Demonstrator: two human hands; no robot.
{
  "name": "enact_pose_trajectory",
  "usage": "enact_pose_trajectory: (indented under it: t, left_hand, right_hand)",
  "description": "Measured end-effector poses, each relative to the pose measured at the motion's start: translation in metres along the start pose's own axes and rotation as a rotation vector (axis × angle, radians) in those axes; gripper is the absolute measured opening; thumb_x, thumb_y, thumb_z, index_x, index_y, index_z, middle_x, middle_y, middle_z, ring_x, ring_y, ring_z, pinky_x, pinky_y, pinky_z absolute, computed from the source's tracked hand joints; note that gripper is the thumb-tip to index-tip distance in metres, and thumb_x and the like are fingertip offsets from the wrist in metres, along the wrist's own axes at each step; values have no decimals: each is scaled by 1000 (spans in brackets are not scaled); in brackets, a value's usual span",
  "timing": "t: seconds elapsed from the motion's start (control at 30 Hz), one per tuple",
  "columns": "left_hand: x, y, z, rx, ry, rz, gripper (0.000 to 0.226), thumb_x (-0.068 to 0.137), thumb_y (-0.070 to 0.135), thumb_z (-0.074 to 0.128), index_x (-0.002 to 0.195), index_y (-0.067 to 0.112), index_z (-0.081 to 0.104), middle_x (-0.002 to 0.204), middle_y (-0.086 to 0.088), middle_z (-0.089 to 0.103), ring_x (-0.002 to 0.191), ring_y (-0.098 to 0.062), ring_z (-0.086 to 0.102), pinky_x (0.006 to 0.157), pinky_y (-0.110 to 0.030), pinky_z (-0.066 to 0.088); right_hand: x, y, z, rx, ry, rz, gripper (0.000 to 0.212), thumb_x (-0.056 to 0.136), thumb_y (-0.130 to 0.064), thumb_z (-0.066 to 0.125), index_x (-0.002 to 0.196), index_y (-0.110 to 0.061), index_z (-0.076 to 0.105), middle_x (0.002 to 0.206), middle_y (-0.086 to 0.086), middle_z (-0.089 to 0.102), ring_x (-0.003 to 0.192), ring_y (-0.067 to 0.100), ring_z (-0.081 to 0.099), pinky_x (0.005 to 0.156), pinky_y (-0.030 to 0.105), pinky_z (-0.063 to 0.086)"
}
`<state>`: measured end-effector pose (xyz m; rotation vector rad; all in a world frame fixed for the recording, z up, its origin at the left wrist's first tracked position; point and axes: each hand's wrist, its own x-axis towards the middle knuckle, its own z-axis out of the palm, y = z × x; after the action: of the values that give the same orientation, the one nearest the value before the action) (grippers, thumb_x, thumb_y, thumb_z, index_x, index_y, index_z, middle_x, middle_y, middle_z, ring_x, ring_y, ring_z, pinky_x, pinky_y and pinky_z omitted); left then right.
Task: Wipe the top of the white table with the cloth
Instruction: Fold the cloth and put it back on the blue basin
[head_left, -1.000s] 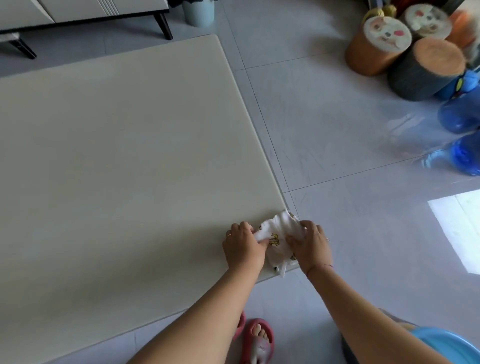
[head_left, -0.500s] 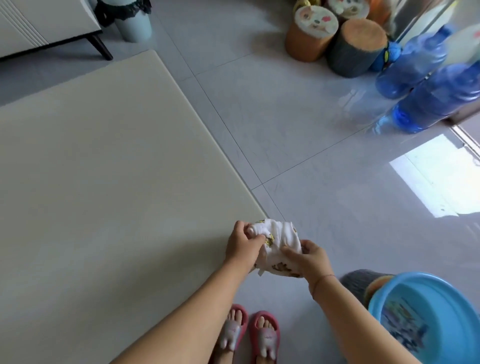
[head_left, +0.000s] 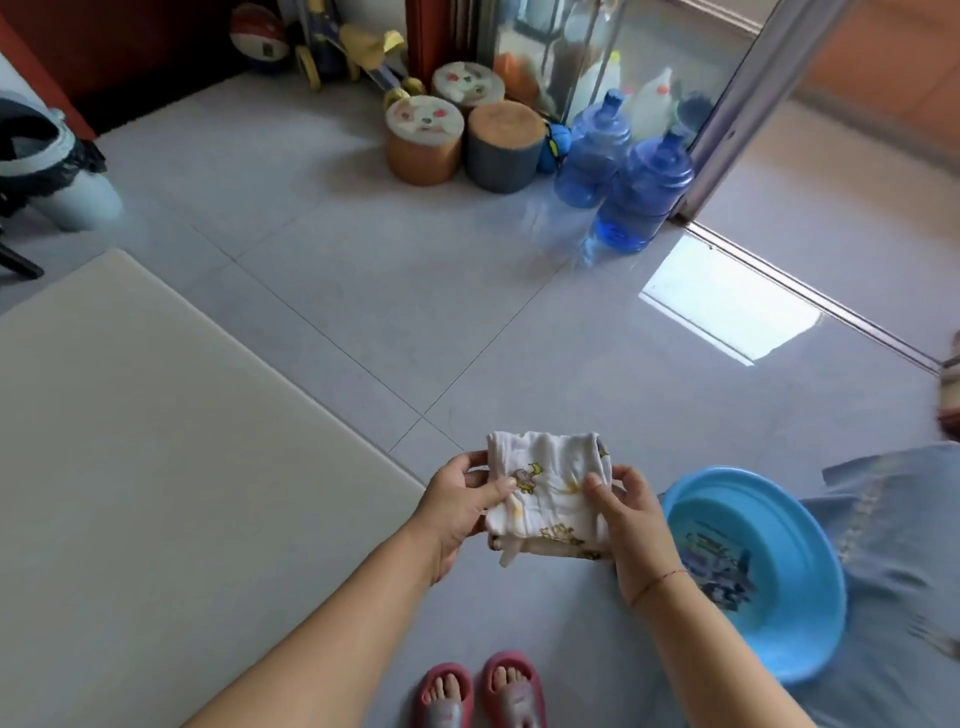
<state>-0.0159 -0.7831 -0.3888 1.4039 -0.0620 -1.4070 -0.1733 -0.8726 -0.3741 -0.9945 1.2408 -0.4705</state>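
The white table (head_left: 156, 467) fills the left side of the head view, its top bare. A white cloth (head_left: 550, 493) with small yellow cartoon prints is folded into a rough rectangle and held in the air above the floor, just right of the table's near corner. My left hand (head_left: 462, 504) pinches its left edge between thumb and fingers. My right hand (head_left: 628, 514) grips its right edge, thumb on top. The cloth is off the table.
A blue plastic basin (head_left: 779, 571) sits at the lower right. Two blue water jugs (head_left: 639, 192) stand by a sliding door track. Round stools (head_left: 426, 140) stand at the back, a bin (head_left: 57, 171) at far left. My feet in pink slippers (head_left: 483, 691) are below.
Both hands lifted the cloth off the table's near corner and spread it flatter in the air. The view swung right, so the table now lies further left.
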Motion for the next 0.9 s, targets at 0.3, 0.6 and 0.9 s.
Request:
enact_pose_trajectory:
  t: [0.3,0.6,0.9]
  left_hand:
    - [10,-20,98,197,-125,-36,33,90,4,58,122,12,53,104,-6,70,93,-24,67,71,-37,54]
    - [14,-75,194,447,-198,-32,27,92,7,57,115,18,47,96,0,68,82,-14,66,48,-23,48]
    - [28,-155,281,922,-306,43,24,92,6,42,104,27,39,100,-2,56,82,-20,57,68,-35,49]
  right_hand:
    - [-26,8,-97,44,218,-78,3,91,-12,56,94,-13,56,90,14,64,81,24,58,75,43,46]
    - [-39,49,-198,151,434,-46,6,92,-7,56,96,-12,55,83,9,69,77,21,62,77,39,49]
    - [-42,94,-303,-191,378,-66,44,87,0,52,113,-36,51,97,3,64,70,18,54,70,35,47]
